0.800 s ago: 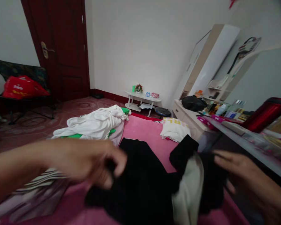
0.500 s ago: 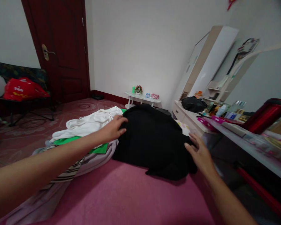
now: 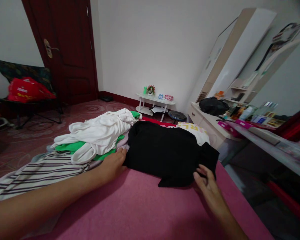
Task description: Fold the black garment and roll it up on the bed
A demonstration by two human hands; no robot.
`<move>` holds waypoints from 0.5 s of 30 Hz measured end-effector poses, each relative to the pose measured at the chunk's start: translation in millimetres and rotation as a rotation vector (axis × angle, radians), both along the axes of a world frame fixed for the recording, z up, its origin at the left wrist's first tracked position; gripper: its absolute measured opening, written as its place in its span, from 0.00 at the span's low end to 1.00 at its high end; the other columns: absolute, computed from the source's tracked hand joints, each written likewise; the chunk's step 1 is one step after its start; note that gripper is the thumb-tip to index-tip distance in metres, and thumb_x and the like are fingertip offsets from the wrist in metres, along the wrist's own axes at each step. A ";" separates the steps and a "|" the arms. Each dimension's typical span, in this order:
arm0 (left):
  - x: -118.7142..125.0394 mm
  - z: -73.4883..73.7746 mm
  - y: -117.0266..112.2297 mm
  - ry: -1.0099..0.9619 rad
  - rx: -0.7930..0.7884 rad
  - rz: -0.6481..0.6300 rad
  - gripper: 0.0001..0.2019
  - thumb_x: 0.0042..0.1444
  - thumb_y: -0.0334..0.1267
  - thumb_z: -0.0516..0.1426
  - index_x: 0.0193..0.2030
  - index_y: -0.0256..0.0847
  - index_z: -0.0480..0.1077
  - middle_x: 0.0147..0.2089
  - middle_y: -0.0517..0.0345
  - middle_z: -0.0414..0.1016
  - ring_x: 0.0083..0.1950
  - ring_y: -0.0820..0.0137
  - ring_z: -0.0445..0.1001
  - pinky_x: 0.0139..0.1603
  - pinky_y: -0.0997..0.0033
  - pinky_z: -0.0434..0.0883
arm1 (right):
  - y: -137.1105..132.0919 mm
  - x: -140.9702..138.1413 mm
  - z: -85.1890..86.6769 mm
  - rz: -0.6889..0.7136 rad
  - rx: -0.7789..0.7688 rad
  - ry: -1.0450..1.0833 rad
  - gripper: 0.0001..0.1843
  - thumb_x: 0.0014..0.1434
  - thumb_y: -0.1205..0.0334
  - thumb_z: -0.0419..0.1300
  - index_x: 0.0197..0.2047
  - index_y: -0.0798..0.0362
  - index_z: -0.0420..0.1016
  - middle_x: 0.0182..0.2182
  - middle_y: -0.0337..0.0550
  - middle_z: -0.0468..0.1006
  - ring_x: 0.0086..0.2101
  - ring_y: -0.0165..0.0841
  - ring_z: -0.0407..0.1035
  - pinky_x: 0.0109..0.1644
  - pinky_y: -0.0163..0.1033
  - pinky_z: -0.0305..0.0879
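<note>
Far left: red plastic carrier bag [image 3: 27, 90] sat on a dark patterned folding chair [image 3: 21, 71]. Along the left edge of the pink cloth-covered bed [image 3: 130, 210] lay a cream cloth with dark stripes [image 3: 47, 170], and beyond it a rumpled white garment [image 3: 102, 128] with bright green fabric [image 3: 71, 146] showing under it.

Left hand [image 3: 113, 165] was at the black fabric garment's near-left corner, fingers close together and touching the hem; thumb side partly hidden, so couldn't tell whether it pinched any cloth.

Black fabric garment [image 3: 162, 151] lay spread on the bed, mid-width toward the far edge, fairly flat, one pointed flap sticking out on its near side. White garment with yellow lettering [image 3: 198, 131] lay just behind it, by the bed's far-right corner.

Right hand [image 3: 210, 188] was at the black garment's right end, thumb and fingers parted, tips against the fabric, no clear pinch.

Step in hand, as judged: laying out and straightening the black garment. Next move probably called for tucking in the near flap and getting a firm hold on the right end.
</note>
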State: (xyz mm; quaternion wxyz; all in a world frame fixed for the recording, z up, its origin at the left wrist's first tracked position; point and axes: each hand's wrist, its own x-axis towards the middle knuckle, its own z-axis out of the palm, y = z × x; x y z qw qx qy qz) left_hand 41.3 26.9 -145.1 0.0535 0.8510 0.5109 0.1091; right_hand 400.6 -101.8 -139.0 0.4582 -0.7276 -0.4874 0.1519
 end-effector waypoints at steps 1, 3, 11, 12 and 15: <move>1.9 1.8 3.7 0.027 -0.027 0.018 0.22 0.47 0.35 0.57 0.51 0.37 0.69 0.52 0.41 0.70 0.50 0.53 0.73 0.48 0.59 0.70 | 2.2 -3.3 3.5 -0.015 0.065 -0.084 0.39 0.54 0.40 0.56 0.64 0.51 0.56 0.60 0.57 0.64 0.54 0.46 0.66 0.50 0.51 0.69; 3.3 5.3 8.5 0.047 -0.074 0.012 0.16 0.46 0.36 0.58 0.44 0.39 0.72 0.47 0.45 0.72 0.44 0.55 0.75 0.42 0.60 0.71 | 3.1 -10.7 9.8 0.042 0.180 -0.300 0.38 0.55 0.46 0.57 0.65 0.47 0.54 0.63 0.53 0.59 0.60 0.45 0.58 0.58 0.53 0.62; 7.6 18.6 10.2 -0.545 -0.249 -0.158 0.10 0.53 0.43 0.55 0.37 0.39 0.70 0.38 0.56 0.73 0.39 0.65 0.72 0.42 0.68 0.69 | -5.3 -34.0 21.2 0.544 -0.095 -0.610 0.13 0.49 0.61 0.64 0.40 0.43 0.78 0.39 0.42 0.77 0.43 0.42 0.71 0.54 0.53 0.63; 10.6 24.6 11.9 -0.689 -0.299 -0.156 0.11 0.54 0.44 0.55 0.39 0.39 0.69 0.38 0.55 0.74 0.40 0.66 0.73 0.42 0.68 0.70 | -5.4 -30.7 25.1 0.451 -0.036 -0.536 0.07 0.50 0.58 0.63 0.35 0.46 0.78 0.35 0.42 0.77 0.40 0.41 0.71 0.50 0.49 0.66; 19.5 48.1 19.4 -1.127 -0.454 -0.075 0.15 0.53 0.47 0.56 0.41 0.38 0.67 0.38 0.54 0.76 0.40 0.66 0.74 0.42 0.69 0.71 | -6.8 -13.3 41.1 0.060 0.173 -0.211 0.14 0.52 0.47 0.61 0.34 0.48 0.76 0.36 0.43 0.78 0.40 0.41 0.72 0.46 0.45 0.69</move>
